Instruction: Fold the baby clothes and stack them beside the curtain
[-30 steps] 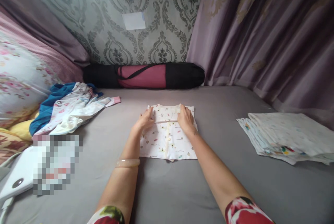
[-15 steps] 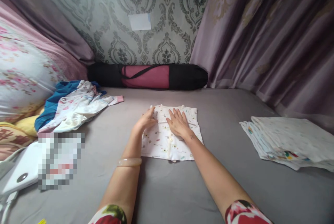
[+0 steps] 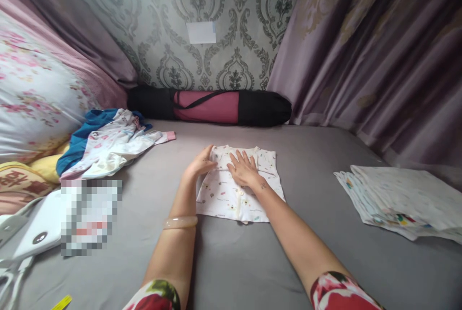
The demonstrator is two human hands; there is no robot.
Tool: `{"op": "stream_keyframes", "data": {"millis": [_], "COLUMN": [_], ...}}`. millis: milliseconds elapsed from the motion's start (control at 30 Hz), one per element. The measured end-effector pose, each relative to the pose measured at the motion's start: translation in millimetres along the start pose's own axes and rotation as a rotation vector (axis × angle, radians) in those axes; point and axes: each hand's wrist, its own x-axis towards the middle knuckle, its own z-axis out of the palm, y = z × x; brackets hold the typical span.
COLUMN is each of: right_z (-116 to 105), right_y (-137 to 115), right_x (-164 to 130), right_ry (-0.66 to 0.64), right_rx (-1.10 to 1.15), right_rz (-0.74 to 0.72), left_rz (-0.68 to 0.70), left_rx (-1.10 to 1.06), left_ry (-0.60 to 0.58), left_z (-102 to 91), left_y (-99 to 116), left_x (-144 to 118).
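Observation:
A small white button-front shirt with a scattered print lies folded on the grey bed sheet, its hem towards me. My right hand rests flat on its upper middle, fingers spread. At the shirt's upper left edge is my left hand, turned on its side. Its thumb reaches over the cloth and the fingers extend along the edge, apart from the thumb. Whether any fingertips are under the fabric is hidden. A pale bangle circles my left forearm.
Folded white cloths are stacked at right. Crumpled clothes lie at left, near a floral pillow, a white device with cables and a blurred-out packet. A long black-and-maroon bag lies along the wall.
My left hand has turned more onto its side at the shirt's left edge. The right hand has shifted slightly left over the shirt and stays flat. The view has swung a little left.

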Motion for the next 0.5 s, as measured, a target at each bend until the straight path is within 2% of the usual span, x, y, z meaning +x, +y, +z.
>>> {"op": "stream_keyframes", "data": {"millis": [133, 233, 333, 500], "right_z": [-8, -10, -5, -2], "right_y": [-1, -6, -10, -12], "right_x": [3, 6, 9, 12], "right_ry": [-0.067, -0.031, 0.002, -0.048], "right_rx": [0.023, 0.005, -0.028, -0.016], "right_rz": [0.013, -0.014, -0.067, -0.063], "left_rz": [-0.084, -0.127, -0.144, -0.143], "left_rx": [-0.009, -0.046, -0.071, -0.11], "left_ry": [0.019, 0.02, 0.043, 0.065], "left_z": [-5.8, -10.3, -13.5, -15.8], "left_y": [7, 10, 9, 7], "left_x": [-5, -10, -12, -12]}}
